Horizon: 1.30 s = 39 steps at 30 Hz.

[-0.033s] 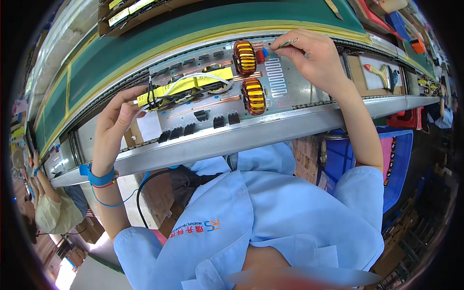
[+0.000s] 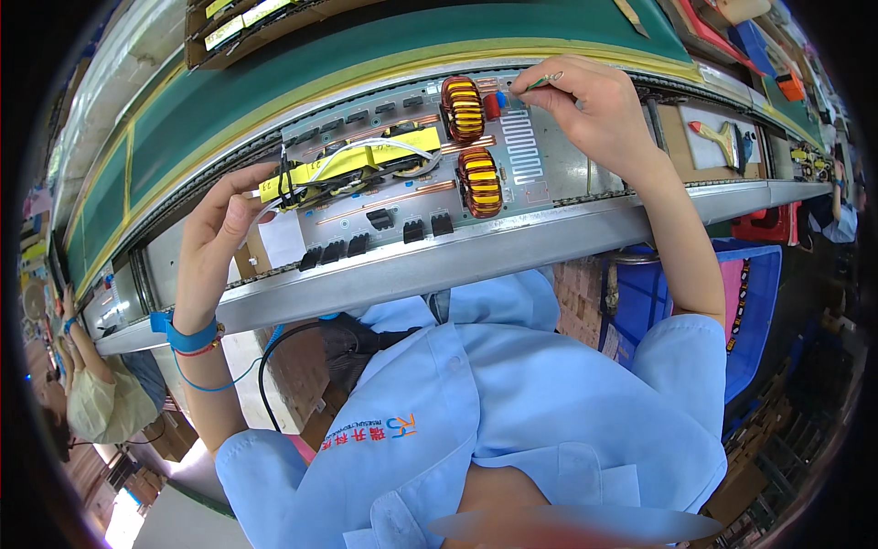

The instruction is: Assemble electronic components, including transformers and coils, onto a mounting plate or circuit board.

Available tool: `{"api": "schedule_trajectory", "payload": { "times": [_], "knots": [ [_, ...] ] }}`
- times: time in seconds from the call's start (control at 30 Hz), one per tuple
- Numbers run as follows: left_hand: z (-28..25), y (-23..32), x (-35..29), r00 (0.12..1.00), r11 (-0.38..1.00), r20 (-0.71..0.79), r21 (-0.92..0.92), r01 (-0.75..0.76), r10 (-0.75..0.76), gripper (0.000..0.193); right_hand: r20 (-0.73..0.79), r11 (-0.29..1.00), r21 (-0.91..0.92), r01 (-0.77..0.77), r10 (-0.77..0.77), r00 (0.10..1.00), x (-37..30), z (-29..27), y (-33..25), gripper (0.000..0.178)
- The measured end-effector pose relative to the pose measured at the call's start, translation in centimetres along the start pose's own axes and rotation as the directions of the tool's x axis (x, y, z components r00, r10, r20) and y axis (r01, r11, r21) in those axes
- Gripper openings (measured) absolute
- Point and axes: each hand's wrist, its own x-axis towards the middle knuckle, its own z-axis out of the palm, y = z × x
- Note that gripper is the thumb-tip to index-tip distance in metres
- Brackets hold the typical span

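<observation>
A circuit board (image 2: 430, 197) lies across the rails in front of me. Along its left half runs a row of yellow-taped transformers (image 2: 370, 157) with white and black leads. Two copper-wound ring coils, an upper coil (image 2: 464, 110) and a lower coil (image 2: 481, 183), stand right of the row. At the board's left end my left hand (image 2: 212, 224) is closed, thumb and fingers around the white wires (image 2: 265, 209) coming off the transformers. My right hand (image 2: 590, 110) pinches a small green part with thin metal leads (image 2: 546, 80) above the board's upper right, beside a red component (image 2: 494, 106) and a blue one.
A metal rail (image 2: 457, 267) edges the line on my side. Beyond the board runs a green strip (image 2: 366, 78), with a cardboard box (image 2: 215, 50) at the far left. A brush (image 2: 718, 139) lies to the right. A blue crate (image 2: 754, 320) stands low right; another person (image 2: 110, 393) is at left.
</observation>
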Motion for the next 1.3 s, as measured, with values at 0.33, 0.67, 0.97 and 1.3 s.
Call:
{"api": "schedule_trajectory", "payload": {
  "times": [0.33, 0.67, 0.97, 1.3],
  "knots": [
    [0.1, -0.2, 0.1, 1.000, 1.000, -0.003, -0.026, -0.001, 0.001, 0.055, -0.002, 0.999, -0.030, 0.035, -0.035, 0.999, -0.2, 0.0, 0.0, 0.010],
    [0.1, -0.1, 0.0, 1.000, 1.000, 0.001, -0.023, -0.004, 0.004, 0.056, -0.016, 0.997, -0.057, 0.051, -0.052, 0.999, -0.4, 0.2, 0.3, 0.011],
    [-0.1, -1.2, -0.1, 1.000, 0.993, -0.018, -0.115, -0.020, 0.018, 0.082, -0.014, 0.989, -0.141, -0.035, 0.033, 0.999, -0.4, -2.1, -1.5, 0.026],
    [2.0, 0.6, 1.6, 0.988, 0.967, 0.141, -0.252, -0.025, 0.062, 0.103, -0.037, 0.973, 0.026, 0.231, -0.230, 0.972, -5.2, -3.1, -7.7, 0.031]
  ]
}}
